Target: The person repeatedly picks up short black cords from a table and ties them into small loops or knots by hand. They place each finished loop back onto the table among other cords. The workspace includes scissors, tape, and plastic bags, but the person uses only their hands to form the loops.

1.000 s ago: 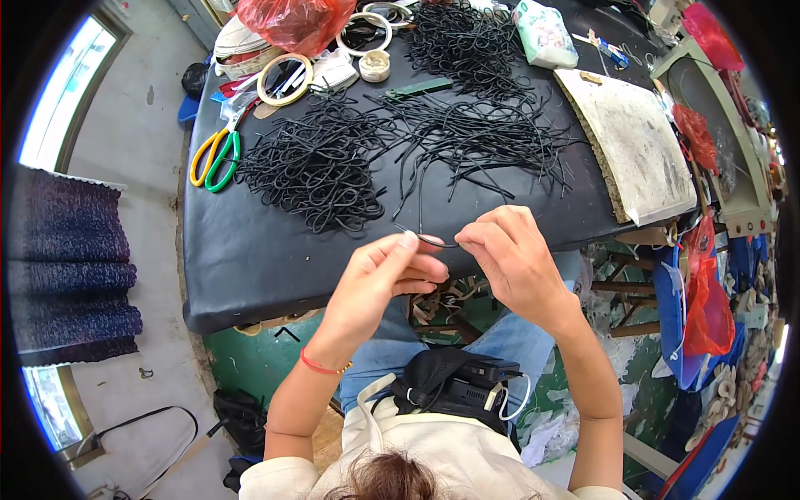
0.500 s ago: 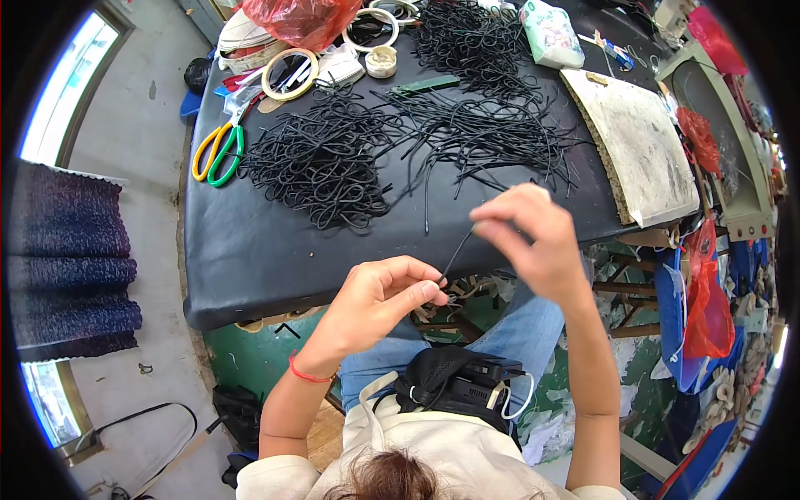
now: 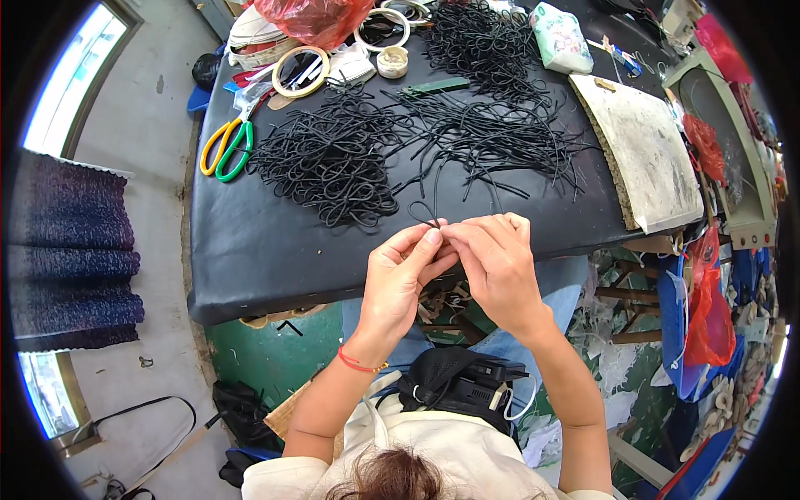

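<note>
Just past the table's front edge, a thin black cord (image 3: 423,211) stands up in a small loop from my fingertips. My left hand (image 3: 402,268) pinches it at the base of the loop between thumb and forefinger. Against those fingertips, my right hand (image 3: 497,265) is closed, its thumb and fingers pressed together at the same spot; the cord's lower end is hidden there. Beyond my hands lies a heap of looped black cords (image 3: 329,162) on the left. Straighter black cords (image 3: 508,142) are spread to its right, with another tangled pile (image 3: 479,42) behind.
Scissors (image 3: 227,150) with yellow and green handles lie at the table's left. Rolls of tape (image 3: 302,72), a small tub (image 3: 392,62) and a red plastic bag (image 3: 312,18) crowd the back. A stained pale board (image 3: 642,154) lies on the right, beyond a green strip (image 3: 436,86).
My right hand has come down and left to meet my left hand, which has moved slightly up. The cord, stretched straight between them before, now forms a loop.
</note>
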